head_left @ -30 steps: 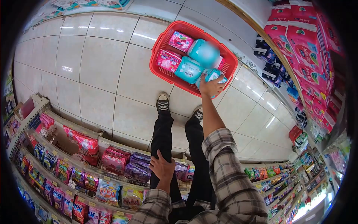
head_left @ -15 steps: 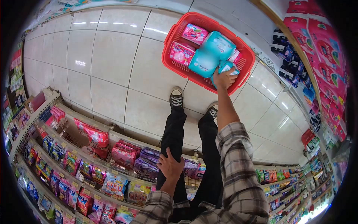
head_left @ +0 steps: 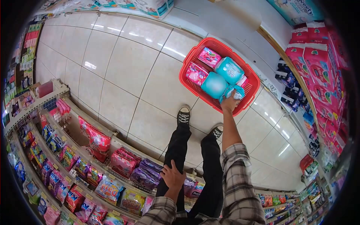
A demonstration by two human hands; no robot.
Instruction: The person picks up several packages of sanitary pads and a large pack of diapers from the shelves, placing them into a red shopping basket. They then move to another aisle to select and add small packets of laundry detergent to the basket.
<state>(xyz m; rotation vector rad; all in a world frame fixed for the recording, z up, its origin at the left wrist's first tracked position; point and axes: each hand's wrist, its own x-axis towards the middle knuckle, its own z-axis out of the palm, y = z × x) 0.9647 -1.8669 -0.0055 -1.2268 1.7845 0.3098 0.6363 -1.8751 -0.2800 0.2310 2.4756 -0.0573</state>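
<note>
A red plastic basket (head_left: pixel 188 83) stands on the floor in front of my shoes. Inside it lie two pink packs, one the upper pink pack (head_left: pixel 209 57) and the other the lower pink pack (head_left: pixel 197 73). Beside them are two larger teal packs, the upper teal pack (head_left: pixel 229 70) and the lower teal pack (head_left: pixel 214 85). My right hand (head_left: pixel 230 103) reaches into the near right corner, its fingers closed on a small teal pack (head_left: pixel 235 91) that they partly cover. My left hand (head_left: pixel 173 176) rests on my left leg, fingers apart, holding nothing.
A shelf rack of detergent bags (head_left: pixel 108 188) and purple packs (head_left: pixel 144 176) runs along the lower left. Large pink packs (head_left: pixel 318 67) and dark packs (head_left: pixel 287 80) line the right side. A wooden shelf edge (head_left: pixel 279 43) juts out near the basket.
The view has shifted, so the basket appears lower and farther right. My right hand stays at the small teal pack, which now looks tilted and more crumpled. My left hand still rests on my leg.
</note>
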